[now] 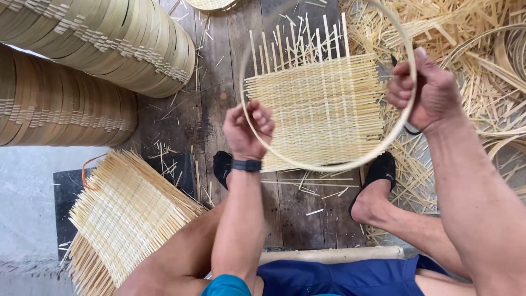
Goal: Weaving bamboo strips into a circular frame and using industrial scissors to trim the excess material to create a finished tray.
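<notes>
I clench my left grip [249, 130] and right grip [424, 90] on opposite sides of the hoop [329, 165]. The mat [320, 112] lies below it, between both grips.

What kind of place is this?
Probably a bamboo-weaving workshop. Both hands hold a thin bamboo hoop over a woven mat, stacks of finished hoops stand nearby, and strip scraps litter the floor.

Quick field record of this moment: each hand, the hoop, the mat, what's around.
left hand: closed on bamboo hoop, near side
right hand: closed on hoop, far right side
hoop: held above woven mat
woven mat: flat on plank floor, between feet
stack of mats: lower left
stacked rings: upper left
loose strips: right
</notes>
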